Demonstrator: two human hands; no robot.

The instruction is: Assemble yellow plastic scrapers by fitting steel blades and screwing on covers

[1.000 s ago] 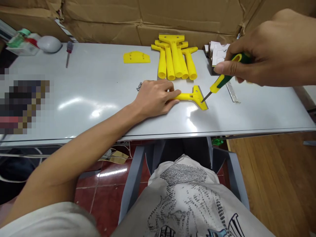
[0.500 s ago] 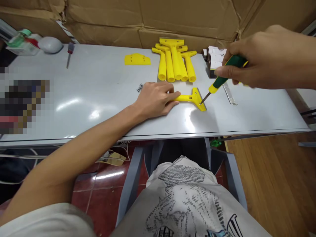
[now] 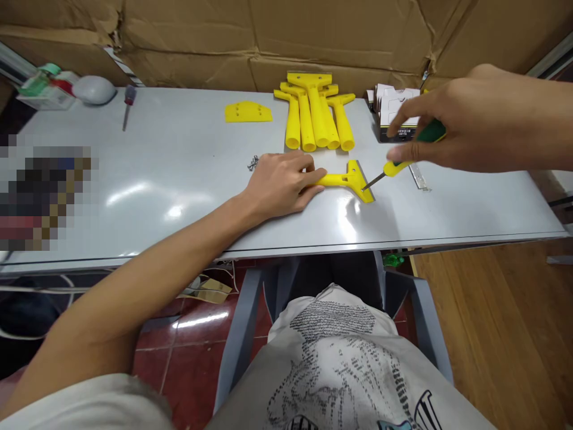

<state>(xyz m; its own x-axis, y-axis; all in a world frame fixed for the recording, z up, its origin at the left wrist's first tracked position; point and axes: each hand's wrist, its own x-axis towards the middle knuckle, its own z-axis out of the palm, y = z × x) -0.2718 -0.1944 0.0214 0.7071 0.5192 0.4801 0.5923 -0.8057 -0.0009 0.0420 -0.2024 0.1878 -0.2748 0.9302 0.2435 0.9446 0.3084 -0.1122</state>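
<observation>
A yellow scraper [image 3: 357, 181] lies on the table with its wide head to the right, and my left hand [image 3: 285, 183] is closed around its handle, pressing it down. My right hand [image 3: 465, 125] grips a green and yellow screwdriver [image 3: 396, 168], which slants down to the left. Its tip rests at a screw on the near side of the scraper's head. Just behind my left hand is a small heap of screws [image 3: 253, 162]. A thin metal strip [image 3: 419, 177] lies under and beyond my right hand.
Several yellow scrapers [image 3: 319, 113] are piled at the back, with a flat yellow plate [image 3: 248, 111] to their left. A box with white cards [image 3: 394, 110] stands back right. Another screwdriver [image 3: 128, 106] and a white rounded object [image 3: 94, 90] are far left. Cardboard [image 3: 188, 36] walls the rear.
My right hand has lowered slightly and its fingers have loosened and shifted on the handle, with the screwdriver tilted flatter. The tip and my left hand stay in place.
</observation>
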